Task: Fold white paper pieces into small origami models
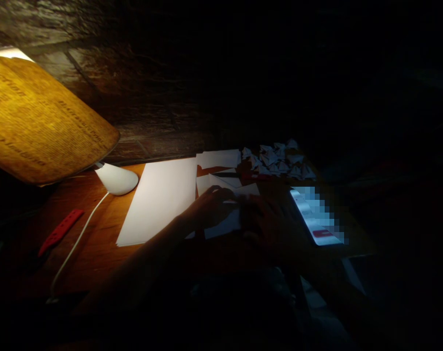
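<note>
In the dim head view my left hand (216, 201) is over small white paper pieces near the middle of the table. Its fingers are bent and pressed together at a piece of paper (223, 225). My right hand (262, 219) lies in deep shadow close beside it, at the right edge of the same paper. Darkness hides how its fingers are set. Behind the hands are further loose paper pieces (221, 181), some overlapping. A stack of large white sheets (166, 200) lies to the left of my left hand.
A stack of smaller cut paper (219, 159) sits at the back, beside several folded paper shapes (272, 158). A lit phone (312, 219) lies on the right. On the left are a lamp with a printed shade (49, 117), its white cord (80, 239) and a red tool (60, 232).
</note>
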The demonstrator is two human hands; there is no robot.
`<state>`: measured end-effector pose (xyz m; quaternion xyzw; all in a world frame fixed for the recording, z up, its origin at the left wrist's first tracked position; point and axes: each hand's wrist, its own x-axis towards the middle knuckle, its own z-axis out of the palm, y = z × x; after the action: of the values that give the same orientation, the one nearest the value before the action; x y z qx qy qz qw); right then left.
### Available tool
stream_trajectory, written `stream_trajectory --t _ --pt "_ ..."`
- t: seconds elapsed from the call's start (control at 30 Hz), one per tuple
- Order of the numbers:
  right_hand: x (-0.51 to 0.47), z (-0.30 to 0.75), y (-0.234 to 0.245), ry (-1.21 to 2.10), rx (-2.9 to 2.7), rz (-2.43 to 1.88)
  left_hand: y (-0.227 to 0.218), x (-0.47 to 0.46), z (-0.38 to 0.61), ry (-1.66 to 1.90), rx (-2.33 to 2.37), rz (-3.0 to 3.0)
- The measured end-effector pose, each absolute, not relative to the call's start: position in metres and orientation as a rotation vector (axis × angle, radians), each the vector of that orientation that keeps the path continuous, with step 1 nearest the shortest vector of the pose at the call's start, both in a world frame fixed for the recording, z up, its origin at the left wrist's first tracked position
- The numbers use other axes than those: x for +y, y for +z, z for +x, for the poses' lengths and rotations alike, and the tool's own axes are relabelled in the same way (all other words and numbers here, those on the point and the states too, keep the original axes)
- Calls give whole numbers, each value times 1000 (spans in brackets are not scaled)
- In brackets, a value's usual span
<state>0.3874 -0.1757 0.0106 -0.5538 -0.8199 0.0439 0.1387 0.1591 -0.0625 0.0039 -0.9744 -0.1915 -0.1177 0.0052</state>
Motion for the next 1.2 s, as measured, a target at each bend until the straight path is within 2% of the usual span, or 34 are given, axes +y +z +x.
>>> stream_trajectory --t 0.17,0.67,0.8,1.0,1.2 --pt "-175 389 9 178 -2320 -1634 1 -60 158 -389 -571 -3079" --pt "-181 397 5 -69 -2127 -1868 -1 -58 153 -399 -525 -3052" --pt "-177 395 8 -53 -2121 -1859 -1 -58 155 -409 -519 -3032" --pt "-172 388 10 129 -2334 -1576 -3 -58 157 -420 -512 -3017" --pt "-172 387 14 197 -2317 -1581 3 -58 154 -388 -534 -3081"
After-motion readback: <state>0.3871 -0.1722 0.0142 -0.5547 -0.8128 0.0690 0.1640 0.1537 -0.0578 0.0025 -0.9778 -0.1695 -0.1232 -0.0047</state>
